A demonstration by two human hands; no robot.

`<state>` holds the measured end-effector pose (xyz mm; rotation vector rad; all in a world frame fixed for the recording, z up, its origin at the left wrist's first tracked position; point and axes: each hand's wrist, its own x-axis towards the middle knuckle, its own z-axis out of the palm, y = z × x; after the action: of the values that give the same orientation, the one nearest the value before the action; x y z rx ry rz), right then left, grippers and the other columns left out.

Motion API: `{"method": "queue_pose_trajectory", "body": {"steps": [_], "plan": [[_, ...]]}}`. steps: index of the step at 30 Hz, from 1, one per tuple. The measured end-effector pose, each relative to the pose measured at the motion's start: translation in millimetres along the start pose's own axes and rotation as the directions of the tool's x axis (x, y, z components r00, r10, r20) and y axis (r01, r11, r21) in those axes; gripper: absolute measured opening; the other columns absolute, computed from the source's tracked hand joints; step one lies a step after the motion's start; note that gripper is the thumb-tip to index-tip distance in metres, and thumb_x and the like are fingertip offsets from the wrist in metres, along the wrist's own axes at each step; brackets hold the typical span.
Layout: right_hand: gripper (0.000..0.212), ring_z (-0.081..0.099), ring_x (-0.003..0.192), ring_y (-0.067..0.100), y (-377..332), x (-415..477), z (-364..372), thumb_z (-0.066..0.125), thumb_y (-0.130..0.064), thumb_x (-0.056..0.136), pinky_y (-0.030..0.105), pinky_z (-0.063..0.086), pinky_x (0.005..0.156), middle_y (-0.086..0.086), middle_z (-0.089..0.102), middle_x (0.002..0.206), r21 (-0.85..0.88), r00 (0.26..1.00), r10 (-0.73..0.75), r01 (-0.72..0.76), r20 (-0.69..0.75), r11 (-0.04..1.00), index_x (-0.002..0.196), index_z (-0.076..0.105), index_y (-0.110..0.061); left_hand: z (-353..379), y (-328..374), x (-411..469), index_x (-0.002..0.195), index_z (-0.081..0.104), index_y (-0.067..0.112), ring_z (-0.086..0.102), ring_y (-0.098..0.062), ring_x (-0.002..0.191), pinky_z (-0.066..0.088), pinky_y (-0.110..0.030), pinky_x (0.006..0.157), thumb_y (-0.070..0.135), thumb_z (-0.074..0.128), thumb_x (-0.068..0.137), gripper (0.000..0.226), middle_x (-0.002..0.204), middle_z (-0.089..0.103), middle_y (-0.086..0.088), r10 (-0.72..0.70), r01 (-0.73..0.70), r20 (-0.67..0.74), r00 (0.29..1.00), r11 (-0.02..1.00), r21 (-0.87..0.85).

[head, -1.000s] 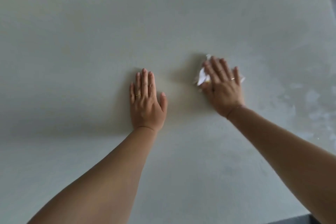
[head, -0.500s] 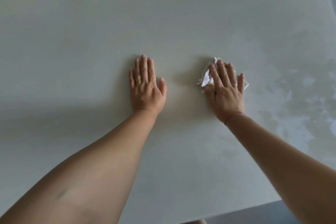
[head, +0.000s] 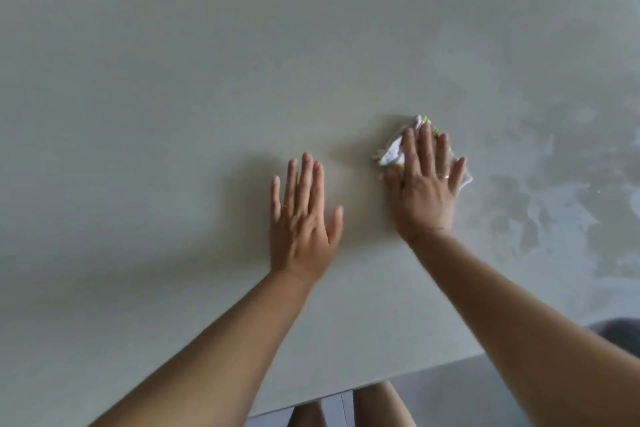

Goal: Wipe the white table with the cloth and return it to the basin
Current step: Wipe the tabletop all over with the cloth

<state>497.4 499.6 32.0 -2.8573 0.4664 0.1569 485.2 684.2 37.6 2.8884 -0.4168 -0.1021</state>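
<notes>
**Cloth under the right palm, wet patch off to its right**

Nearest the camera, both forearms reach out over the near edge of the table (head: pixel 173 62). The left hand (head: pixel 303 215) lies flat on bare tabletop, fingers spread and straight, holding nothing; it looks to be only a prop for the body.

Just to its right and a little farther out, the right hand (head: pixel 424 184) presses flat on the cloth (head: pixel 393 149). The fingers are extended and slightly fanned, not curled round it, so the cloth is pinned beneath the palm rather than gripped. It is bunched into a small wad, showing past the fingertips on the far side and at the little-finger side, with no clear long axis.

Beyond and to the right of the cloth lie the wet streaks (head: pixel 554 191), well apart from the left hand. The right hand is plainly the nearer, so the next stroke probably carries the cloth rightward or across the dry middle.

No basin is in view.
</notes>
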Motion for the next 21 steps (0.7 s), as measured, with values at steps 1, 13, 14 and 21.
{"method": "queue_pose_trajectory", "body": {"steps": [1, 13, 14, 21], "plan": [[0.064, 0.005, 0.148, 0.025, -14, -17, 5, 0.024, -0.052, 0.093, 0.050, -0.004, 0.115, -0.001, 0.011, 0.160, 0.003, 1.000, -0.011, 0.011, 0.008, 1.000, 0.151, 0.018, -0.026, 4, 3, -9, 0.146, 0.031, 0.003, 0.022, -0.029, 0.144, 0.012, -0.047, 0.117, 0.039, 0.036, 0.093, 0.064, 0.154, 0.026, -0.015, 0.015, -0.015, 0.021, 1.000, 1.000, 0.005], [0.065, 0.005, 0.148, 0.025, 15, -38, 0, 0.019, -0.054, 0.092, 0.049, -0.002, 0.116, -0.001, 0.010, 0.160, 0.011, 0.998, 0.056, -0.056, 0.004, 0.998, 0.151, 0.019, -0.026, 11, 3, -18, 0.147, 0.030, 0.004, 0.021, -0.028, 0.144, 0.013, -0.047, 0.118, 0.039, 0.039, 0.090, 0.067, 0.155, 0.026, -0.014, 0.018, -0.018, 0.042, 0.999, 1.000, 0.003], [0.065, 0.005, 0.147, 0.026, 2, -54, 6, 0.020, -0.054, 0.092, 0.050, -0.003, 0.115, 0.000, 0.009, 0.160, 0.013, 0.999, 0.049, -0.050, 0.010, 0.999, 0.151, 0.019, -0.026, 11, 3, -18, 0.147, 0.030, 0.004, 0.021, -0.028, 0.144, 0.013, -0.047, 0.118, 0.038, 0.038, 0.090, 0.067, 0.155, 0.026, -0.014, 0.021, -0.021, 0.049, 0.999, 1.000, -0.002], [0.058, 0.019, 0.145, 0.025, 50, -86, -4, 0.030, -0.050, 0.097, 0.051, 0.013, 0.117, -0.002, 0.020, 0.156, -0.125, 0.886, -0.449, 0.462, 0.117, 0.878, 0.148, 0.030, -0.024, 10, 2, -17, 0.147, 0.029, 0.005, 0.021, -0.028, 0.145, 0.010, -0.046, 0.118, 0.036, 0.033, 0.091, 0.064, 0.155, 0.025, -0.014, 0.021, -0.020, 0.058, 0.998, 1.000, -0.013]]}}
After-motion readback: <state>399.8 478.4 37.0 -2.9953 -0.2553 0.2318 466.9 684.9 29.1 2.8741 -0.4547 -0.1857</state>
